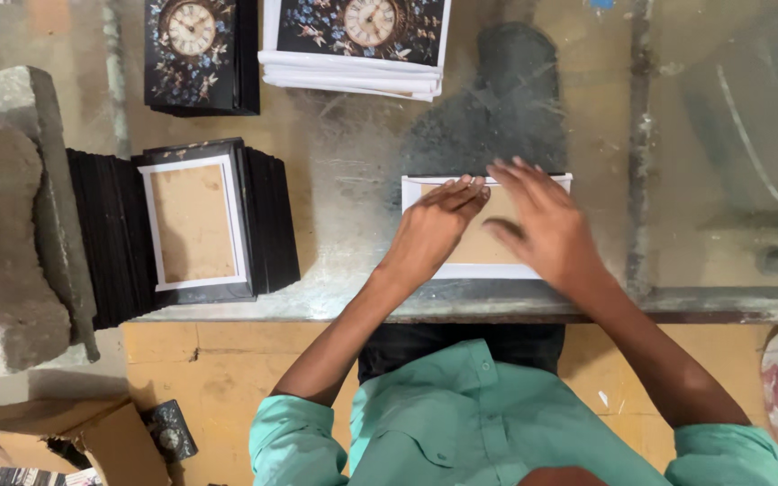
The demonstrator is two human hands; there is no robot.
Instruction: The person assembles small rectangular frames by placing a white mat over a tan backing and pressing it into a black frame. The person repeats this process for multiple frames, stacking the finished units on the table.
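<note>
A flat board panel, brown in the middle with a white border folded around it, is lying on the glass-topped bench, close to the near edge and directly in front of the person. Both hands are pressing on it. The left hand is lying flat with the fingers held together, the fingertips reaching to the far white border. The right hand is resting just beside it with the fingers spread wide, and its fingertips are also touching the far border. Neither hand is gripping anything; both are open with the palm down on the panel.

To the left on the bench, well apart from the hands, a stack of black panels is fanning out, and on top of it one more panel with white border is lying with its brown side up. At the far edge of the bench two piles are sitting: a dark pile of clock-face boards with flower pattern, and beside it a pile of white-edged clock-face boards. A dark worn patch is showing on the bench surface just behind the hands. A grey stone block is standing at the left end. The person is wearing a green shirt. Below the bench, on the yellow floor, a cardboard box is sitting.
</note>
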